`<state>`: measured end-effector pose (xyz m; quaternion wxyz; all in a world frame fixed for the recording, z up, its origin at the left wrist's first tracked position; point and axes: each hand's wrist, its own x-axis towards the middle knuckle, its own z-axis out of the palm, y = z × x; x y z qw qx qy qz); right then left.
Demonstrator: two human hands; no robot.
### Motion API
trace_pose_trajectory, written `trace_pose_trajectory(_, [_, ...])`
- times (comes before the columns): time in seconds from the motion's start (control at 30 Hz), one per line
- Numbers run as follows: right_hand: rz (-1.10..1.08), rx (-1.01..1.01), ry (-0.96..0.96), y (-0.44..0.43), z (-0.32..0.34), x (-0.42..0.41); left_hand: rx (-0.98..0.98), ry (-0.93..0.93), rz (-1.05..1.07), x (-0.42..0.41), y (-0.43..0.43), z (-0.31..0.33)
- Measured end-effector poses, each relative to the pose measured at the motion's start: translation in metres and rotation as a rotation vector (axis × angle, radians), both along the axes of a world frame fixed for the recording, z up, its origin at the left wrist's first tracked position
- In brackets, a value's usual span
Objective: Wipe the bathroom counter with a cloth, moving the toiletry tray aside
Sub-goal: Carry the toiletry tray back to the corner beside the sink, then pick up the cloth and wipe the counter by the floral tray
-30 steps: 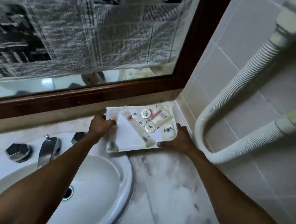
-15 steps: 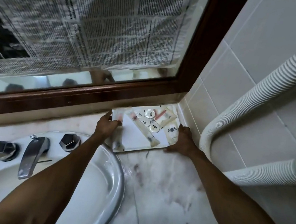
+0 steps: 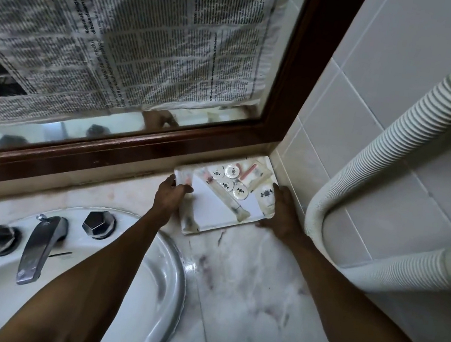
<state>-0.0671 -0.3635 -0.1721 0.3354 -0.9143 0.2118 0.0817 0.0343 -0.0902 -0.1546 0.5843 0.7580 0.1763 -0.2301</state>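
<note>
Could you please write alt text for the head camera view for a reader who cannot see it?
Two bare hands, left hand and right hand, grip opposite edges of a white toiletry tray in the back corner of a marble counter. A sink and a newspaper-covered mirror lie left.

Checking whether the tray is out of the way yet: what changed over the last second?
The tray was pushed back into the corner between the mirror frame and the tiled wall. Both hands, left and right, kept their hold on its edges; the toiletries stayed in it.
</note>
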Motion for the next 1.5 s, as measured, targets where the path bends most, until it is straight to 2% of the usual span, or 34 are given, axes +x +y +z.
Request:
trace_pose_trajectory(0.13, [-0.026,-0.08,-0.087,-0.003,-0.003,-0.001,-0.037,0.063,0.024,0.003,-0.009,0.005])
trace_pose_trajectory(0.4, [-0.015,-0.181,-0.114,0.01,0.006,-0.004,-0.076,0.115,-0.03,0.012,-0.002,0.012])
trace_pose_trajectory(0.47, [0.001,-0.232,-0.117,0.016,0.004,-0.007,-0.005,0.061,-0.128,0.008,0.007,0.016])
trace_pose_trajectory(0.57, [-0.048,-0.206,-0.232,0.036,0.009,-0.005,0.222,-0.092,-0.306,-0.005,0.027,0.029])
trace_pose_trajectory(0.7, [-0.103,-0.069,-0.393,0.081,0.036,0.014,0.242,-0.263,-0.378,-0.033,0.07,0.065])
trace_pose_trajectory(0.9, [0.122,0.094,-0.539,0.228,0.095,0.047,0.341,-0.456,-0.267,-0.09,0.208,0.112])
trace_pose_trajectory(1.03, [0.298,0.194,-0.581,0.354,0.114,0.04,0.433,-0.482,-0.102,-0.134,0.325,0.118])
trace_pose_trajectory(1.3, [0.506,0.302,-0.521,0.589,0.119,-0.01,0.593,-0.399,0.124,-0.229,0.546,0.111])
trace_pose_trajectory(1.5, [0.683,0.291,-0.368,0.708,0.1,-0.036,0.617,-0.249,0.271,-0.266,0.66,0.09])
